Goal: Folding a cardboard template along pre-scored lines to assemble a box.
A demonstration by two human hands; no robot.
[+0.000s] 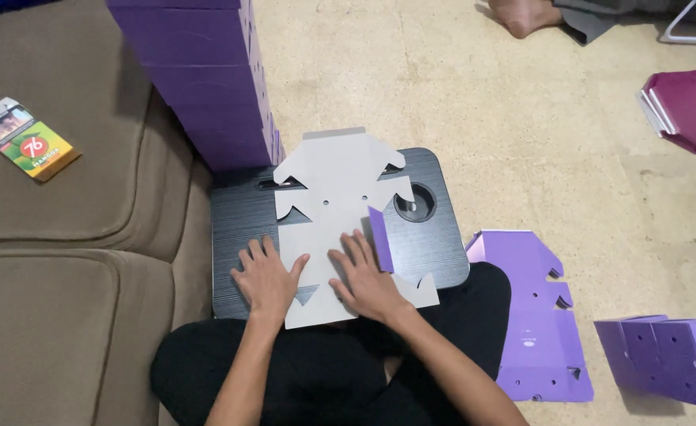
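Black trousers cover the seated person's crossed legs at the bottom of the view. Just beyond them, a dark lap bench [237, 213] rests over the knees. On it lies one flat, unfolded cardboard box blank [340, 229], grey side up, with one purple flap [379, 238] folded upright on its right. The left hand [266, 278] lies flat, fingers spread, pressing the blank's lower left part. The right hand [366, 276] also lies flat and unclenched, pressing the blank beside the raised flap. Neither hand grips anything.

To the right, on the beige floor [482, 102], lies one more flat purple blank [533, 315], and further right a group of folded purple boxes [671, 359]. To the left is a brown sofa [72, 237]. On its cushion lies one small rectangular packet [26, 139], green and orange with a red round mark. Behind the bench stands a tall stack of purple boxes [206, 79]. Far right sits a maroon container [691, 106]. At the top edge, another person's bare foot [522, 16] shows.
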